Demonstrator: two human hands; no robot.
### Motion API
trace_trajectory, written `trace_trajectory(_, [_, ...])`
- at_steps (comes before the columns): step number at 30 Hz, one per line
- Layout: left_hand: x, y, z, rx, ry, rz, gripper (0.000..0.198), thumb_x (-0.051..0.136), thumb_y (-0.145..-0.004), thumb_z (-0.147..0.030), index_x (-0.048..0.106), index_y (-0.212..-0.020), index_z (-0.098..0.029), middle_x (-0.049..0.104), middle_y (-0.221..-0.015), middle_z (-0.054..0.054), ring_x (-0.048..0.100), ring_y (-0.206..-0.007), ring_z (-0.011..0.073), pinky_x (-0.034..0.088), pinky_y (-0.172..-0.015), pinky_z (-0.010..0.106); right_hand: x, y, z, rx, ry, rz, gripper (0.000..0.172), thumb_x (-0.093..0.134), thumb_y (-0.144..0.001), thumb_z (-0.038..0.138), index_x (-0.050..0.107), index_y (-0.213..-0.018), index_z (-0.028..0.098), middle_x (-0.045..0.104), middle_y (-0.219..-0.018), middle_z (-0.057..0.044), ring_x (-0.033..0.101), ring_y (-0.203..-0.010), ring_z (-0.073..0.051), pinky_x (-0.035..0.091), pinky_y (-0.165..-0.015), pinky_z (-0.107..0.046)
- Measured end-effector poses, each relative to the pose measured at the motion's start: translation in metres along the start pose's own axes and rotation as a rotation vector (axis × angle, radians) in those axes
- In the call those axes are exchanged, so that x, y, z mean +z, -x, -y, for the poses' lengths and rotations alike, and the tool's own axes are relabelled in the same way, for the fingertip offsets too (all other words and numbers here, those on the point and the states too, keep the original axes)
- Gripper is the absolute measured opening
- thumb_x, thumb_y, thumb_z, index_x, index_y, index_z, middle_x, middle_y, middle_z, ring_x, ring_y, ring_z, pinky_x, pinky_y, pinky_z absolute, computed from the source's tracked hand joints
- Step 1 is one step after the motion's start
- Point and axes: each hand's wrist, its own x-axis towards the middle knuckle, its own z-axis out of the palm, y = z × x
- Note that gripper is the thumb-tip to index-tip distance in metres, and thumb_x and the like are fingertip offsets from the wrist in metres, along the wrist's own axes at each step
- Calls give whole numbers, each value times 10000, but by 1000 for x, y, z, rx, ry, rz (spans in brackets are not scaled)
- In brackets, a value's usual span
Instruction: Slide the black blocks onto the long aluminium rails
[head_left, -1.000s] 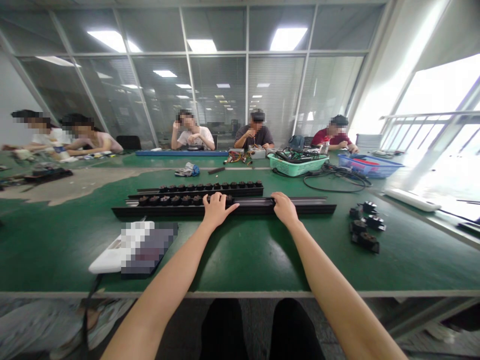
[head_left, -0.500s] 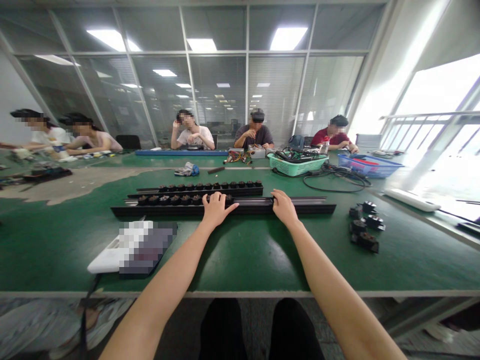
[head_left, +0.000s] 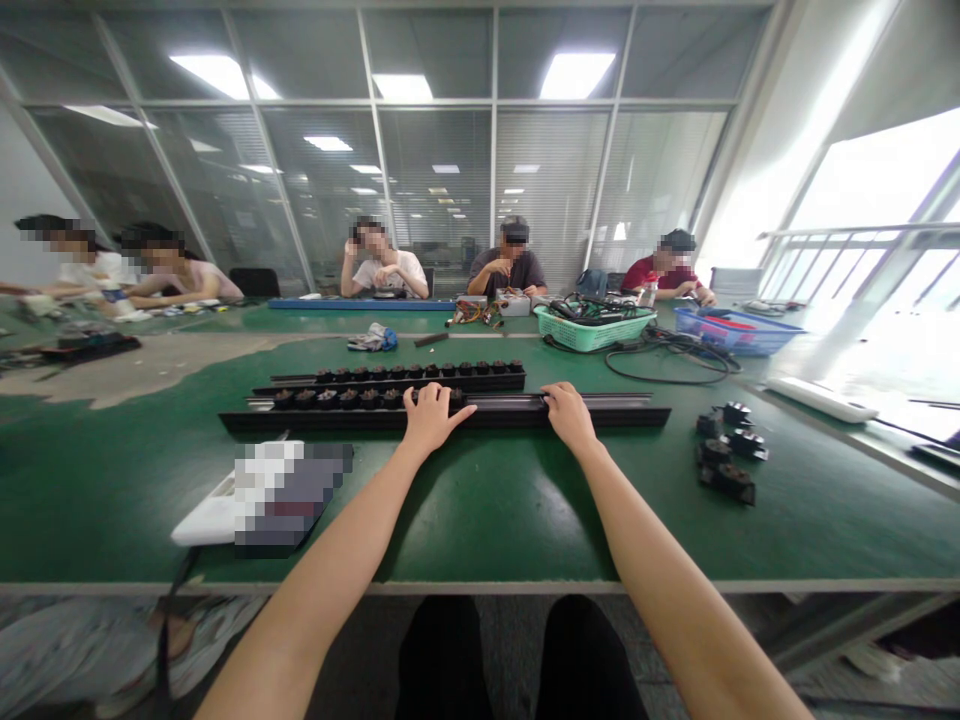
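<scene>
A long black rail (head_left: 345, 420) lies across the green table, with a row of black modules (head_left: 349, 399) along its left half. My left hand (head_left: 431, 415) rests on the rail at the right end of that row, fingers spread, thumb pointing right. Farther right, my right hand (head_left: 568, 412) is at the bare part of the rail, its fingers pinched on something small and dark that I cannot make out. Behind lies a shorter rail (head_left: 480, 382) carrying another row of black modules. Several loose black modules (head_left: 726, 470) sit on the table at the right.
A white device (head_left: 210, 515) and a partly blurred dark item lie at the near left. Beyond the rails are a green basket (head_left: 596, 332), a blue basket (head_left: 739, 335), black cables (head_left: 667, 365) and a crumpled cloth (head_left: 373, 338). Several people sit around the table.
</scene>
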Motion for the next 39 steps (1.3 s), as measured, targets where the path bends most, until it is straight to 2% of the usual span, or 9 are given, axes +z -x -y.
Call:
trace_trajectory(28, [3, -1, 1, 7, 6, -11, 682, 344, -964, -729, 629, -1273, -191, 602, -1317, 174, 521, -1287, 329, 174, -1203, 584, 2, -2, -9, 24, 4, -27, 379, 465, -927, 109, 744, -1174, 178, 670, -1263, -133, 608, -1183, -242, 467, -1039, -351])
trace_trajectory(39, [3, -1, 2, 10, 10, -7, 689, 342, -963, -733, 628, -1269, -185, 605, -1305, 176, 526, -1284, 335, 179, -1198, 590, 5, -3, -11, 50, 30, -30, 410, 464, -939, 110, 736, -1237, 184, 648, -1402, -109, 551, -1345, -223, 387, -1172, -380])
